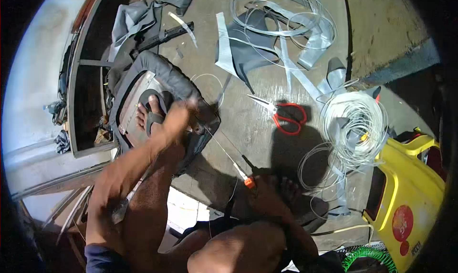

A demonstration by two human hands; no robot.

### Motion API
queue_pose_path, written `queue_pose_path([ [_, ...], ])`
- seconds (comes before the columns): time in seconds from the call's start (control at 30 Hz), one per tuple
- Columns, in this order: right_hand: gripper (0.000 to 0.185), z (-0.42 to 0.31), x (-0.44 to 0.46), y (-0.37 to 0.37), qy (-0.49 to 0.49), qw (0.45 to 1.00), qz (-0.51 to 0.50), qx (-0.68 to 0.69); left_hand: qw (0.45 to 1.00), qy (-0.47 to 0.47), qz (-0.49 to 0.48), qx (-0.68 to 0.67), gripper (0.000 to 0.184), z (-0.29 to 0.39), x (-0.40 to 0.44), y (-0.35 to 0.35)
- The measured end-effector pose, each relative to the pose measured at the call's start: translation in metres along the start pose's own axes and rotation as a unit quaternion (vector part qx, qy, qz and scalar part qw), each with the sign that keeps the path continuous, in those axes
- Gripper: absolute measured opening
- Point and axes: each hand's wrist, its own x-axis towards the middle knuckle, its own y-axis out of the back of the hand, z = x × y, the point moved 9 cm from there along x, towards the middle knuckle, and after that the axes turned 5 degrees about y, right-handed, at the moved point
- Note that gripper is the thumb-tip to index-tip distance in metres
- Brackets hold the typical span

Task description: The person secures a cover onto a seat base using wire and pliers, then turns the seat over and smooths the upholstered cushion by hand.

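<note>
My left hand (182, 116), blurred with its fingers curled, is at the right edge of a dark grey fabric-covered frame (174, 72). What it pinches there is hidden. My right hand (267, 196), partly in shadow, is closed around a thin awl-like tool with an orange handle (249, 183). The tool's slender shaft (222, 148) points up and left toward the frame's edge near my left hand. A sandalled foot (153, 113) rests inside the frame. Red-handled scissors (290, 119) lie with their blades apart to the right of the frame.
A coil of clear cord or tubing (355, 125) lies at right, beside a yellow plastic body (405, 177). Another coil (286, 32) and grey fabric scraps (255, 46) lie at the top. An open-fronted cabinet (90, 63) stands left. A green coiled hose (372, 256) is bottom right.
</note>
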Motion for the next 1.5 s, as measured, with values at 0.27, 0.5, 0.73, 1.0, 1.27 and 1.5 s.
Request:
queue_pose_path([
  [0.27,0.038,0.025,0.014,-0.052,-0.106,0.966,-0.045,0.234,0.968,0.197,-0.001,-0.153,0.047,0.033,-0.02,-0.01],
  [0.5,0.05,0.068,-0.015,-0.164,-0.025,0.916,-0.31,0.252,0.976,0.185,0.003,-0.119,0.043,0.005,0.027,0.005],
  [0.73,0.042,-0.006,0.03,0.028,-0.115,0.946,0.043,0.3,0.982,0.166,-0.027,-0.08,0.05,-0.001,0.029,0.0],
  [1.0,0.035,-0.023,0.06,-0.067,-0.13,0.931,-0.221,0.259,0.979,0.004,-0.102,0.178,0.034,0.101,0.042,-0.069],
  [1.27,0.043,-0.073,0.141,0.002,-0.103,0.96,-0.114,0.235,0.855,-0.163,-0.306,0.385,0.021,0.096,-0.026,-0.203],
  [1.5,0.044,-0.086,0.205,0.011,-0.05,0.964,-0.105,0.24,0.864,-0.234,-0.1,0.435,0.028,0.116,-0.047,-0.18],
])
